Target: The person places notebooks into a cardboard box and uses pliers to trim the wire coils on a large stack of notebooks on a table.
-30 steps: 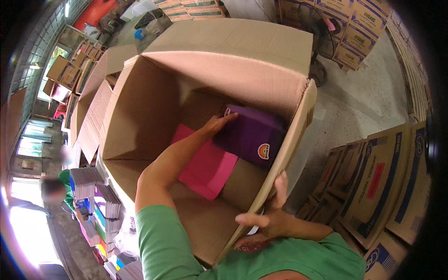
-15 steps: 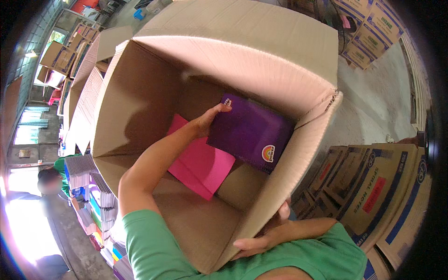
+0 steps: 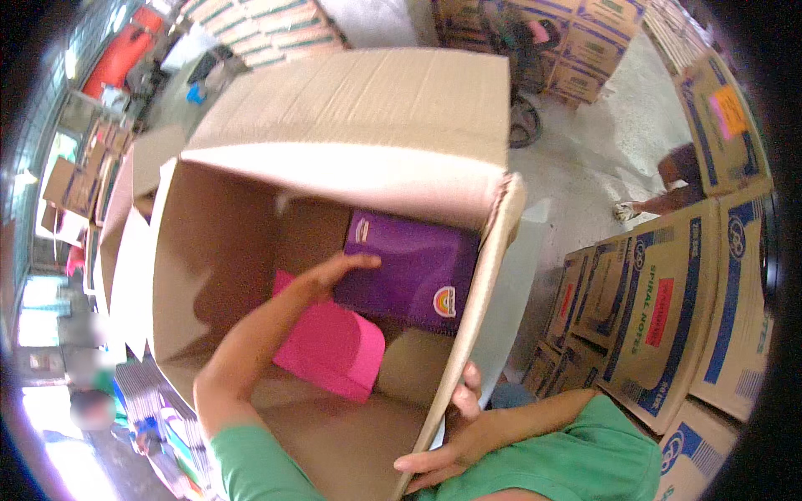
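Observation:
A tall open cardboard box (image 3: 334, 104) fills the middle of the view, its flaps raised. Inside, a purple spiral notebook (image 3: 409, 267) with a small rainbow patch lies against the right wall. Beside it is a bent bright pink sheet (image 3: 334, 351), partly under my left forearm. My left hand (image 3: 334, 271) reaches into the box, its visible fingers stretched over the notebook's left edge; the other fingers are hidden. On the near right side, my right hand (image 3: 455, 434) grips the box wall, thumb and fingers spread along its edge.
Stacked closed cartons (image 3: 660, 309) stand close at the right. More cartons (image 3: 585, 50) and a wheeled item (image 3: 525, 121) are at the back. Notebook stacks (image 3: 154, 409) and people are at the left. Another person's arm or leg (image 3: 677, 171) shows at the far right.
The view has shifted, so the box sits lower and further left. My left hand has slid down the notebook's left edge, its fingers straighter. My right hand still holds the box wall.

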Demonstrator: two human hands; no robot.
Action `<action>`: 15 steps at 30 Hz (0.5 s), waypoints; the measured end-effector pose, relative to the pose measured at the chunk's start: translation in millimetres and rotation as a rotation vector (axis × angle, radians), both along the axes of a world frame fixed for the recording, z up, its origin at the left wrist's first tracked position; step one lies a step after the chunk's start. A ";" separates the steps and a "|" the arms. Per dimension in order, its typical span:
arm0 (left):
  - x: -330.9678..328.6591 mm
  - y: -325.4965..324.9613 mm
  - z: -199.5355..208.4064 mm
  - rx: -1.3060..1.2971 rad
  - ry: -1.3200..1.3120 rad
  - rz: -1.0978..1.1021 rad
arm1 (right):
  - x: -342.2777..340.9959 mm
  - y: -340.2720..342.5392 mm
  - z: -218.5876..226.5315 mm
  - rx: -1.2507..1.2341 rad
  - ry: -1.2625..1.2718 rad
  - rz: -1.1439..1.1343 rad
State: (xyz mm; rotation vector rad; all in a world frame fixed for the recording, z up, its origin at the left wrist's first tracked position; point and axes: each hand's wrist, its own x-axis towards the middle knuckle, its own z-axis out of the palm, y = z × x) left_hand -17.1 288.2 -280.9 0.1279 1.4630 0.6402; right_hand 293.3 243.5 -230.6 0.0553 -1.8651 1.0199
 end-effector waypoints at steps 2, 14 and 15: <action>1.6 -8.7 -14.9 0.095 0.153 -0.044 | -6.9 9.7 0.8 -0.001 -0.006 0.003; 72.6 -99.5 213.4 0.281 0.493 0.488 | -5.1 28.2 -8.5 -0.011 -0.102 -0.043; 79.5 -129.1 234.1 0.437 0.666 0.534 | -4.2 27.8 -6.4 -0.042 -0.103 -0.030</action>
